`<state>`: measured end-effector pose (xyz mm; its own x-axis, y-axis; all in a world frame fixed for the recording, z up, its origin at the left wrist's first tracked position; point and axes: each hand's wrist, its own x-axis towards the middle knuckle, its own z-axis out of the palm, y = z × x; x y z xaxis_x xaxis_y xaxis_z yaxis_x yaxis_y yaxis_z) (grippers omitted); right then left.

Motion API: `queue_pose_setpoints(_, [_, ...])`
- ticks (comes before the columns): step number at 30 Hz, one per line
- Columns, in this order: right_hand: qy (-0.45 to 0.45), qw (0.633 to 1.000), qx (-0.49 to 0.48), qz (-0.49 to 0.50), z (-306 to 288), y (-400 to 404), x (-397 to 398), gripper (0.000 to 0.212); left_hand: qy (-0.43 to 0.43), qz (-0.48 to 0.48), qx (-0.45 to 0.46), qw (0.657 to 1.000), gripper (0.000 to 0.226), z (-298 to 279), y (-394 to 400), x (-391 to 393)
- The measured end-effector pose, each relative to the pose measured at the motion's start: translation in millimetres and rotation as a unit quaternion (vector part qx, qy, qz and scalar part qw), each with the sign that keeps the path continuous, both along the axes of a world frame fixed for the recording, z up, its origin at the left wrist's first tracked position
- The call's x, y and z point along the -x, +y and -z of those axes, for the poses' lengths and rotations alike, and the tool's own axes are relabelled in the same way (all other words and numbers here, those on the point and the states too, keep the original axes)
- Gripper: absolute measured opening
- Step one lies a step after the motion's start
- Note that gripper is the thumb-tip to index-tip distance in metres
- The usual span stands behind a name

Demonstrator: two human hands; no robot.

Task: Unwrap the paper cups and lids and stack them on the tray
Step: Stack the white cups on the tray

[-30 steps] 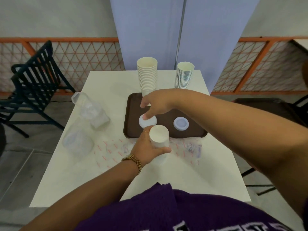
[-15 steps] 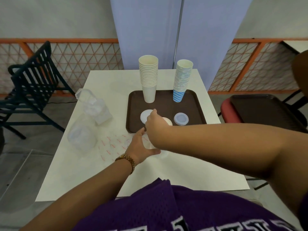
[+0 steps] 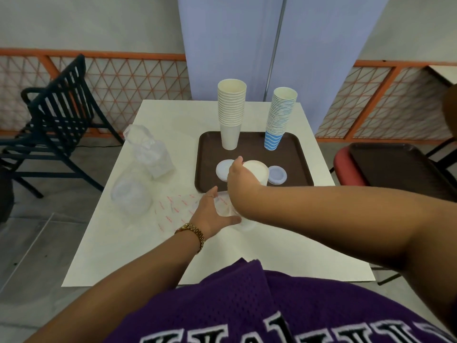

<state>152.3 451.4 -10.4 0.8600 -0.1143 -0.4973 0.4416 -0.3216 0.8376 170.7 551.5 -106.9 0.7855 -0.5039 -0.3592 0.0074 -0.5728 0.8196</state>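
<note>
Two cup stacks (image 3: 231,112) and lids (image 3: 224,169) already on tray (image 3: 300,167) at bench's far edge; right hand (image 3: 241,175) grasping lid stack (image 3: 257,170), left hand (image 3: 211,214) gripping its wrapper (image 3: 222,206); sleeves (image 3: 146,167) unopened.

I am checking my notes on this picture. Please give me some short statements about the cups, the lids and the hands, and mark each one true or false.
1. Two cup stacks stand on the brown tray. True: the white stack and the blue stack.
2. The blue stack stands left of the white stack. False: it stands to the right.
3. The right hand holds a stack of white lids. True.
4. The left hand rests on the tray. False: it holds the clear wrapper on the table.
5. Only one tray is in view. False: another tray lies on the red chair.
</note>
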Motion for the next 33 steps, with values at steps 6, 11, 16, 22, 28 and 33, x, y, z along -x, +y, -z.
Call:
queue_pose_setpoints(6, [-0.053, 0.992, -0.117, 0.002, -61.3, -29.7, -8.1, 0.039, 0.012, 0.012, 0.022, 1.0, 0.116, -3.1, -6.7, -3.8])
queue_pose_setpoints(11, [-0.122, 0.968, -0.219, 0.019, -110.4, -61.3, -4.2, 0.039, 0.007, 0.024, 0.038, 0.999, 0.12, -9.7, -21.6, -2.5])
queue_pose_setpoints(16, [-0.12, 0.946, -0.267, 0.139, -124.3, -104.2, -8.9, 0.073, 0.0, 0.038, 0.062, 0.997, 0.114, -18.1, -38.7, -2.1])
queue_pose_setpoints(22, [-0.126, 0.742, -0.559, 0.347, -111.4, -167.0, -16.0, 0.077, -0.024, 0.059, 0.054, 0.997, 0.09, -17.8, -47.9, 1.6])
queue_pose_setpoints(28, [-0.115, 0.31, -0.851, 0.409, -40.3, -188.4, -26.1, 0.099, -0.042, 0.045, 0.061, 0.996, 0.084, -13.7, -49.4, 6.0])
queue_pose_setpoints(33, [-0.208, 0.136, -0.89, 0.382, -20.0, -184.0, -59.9, 0.085, -0.051, 0.058, 0.052, 0.996, 0.081, -14.4, -50.0, 3.7])
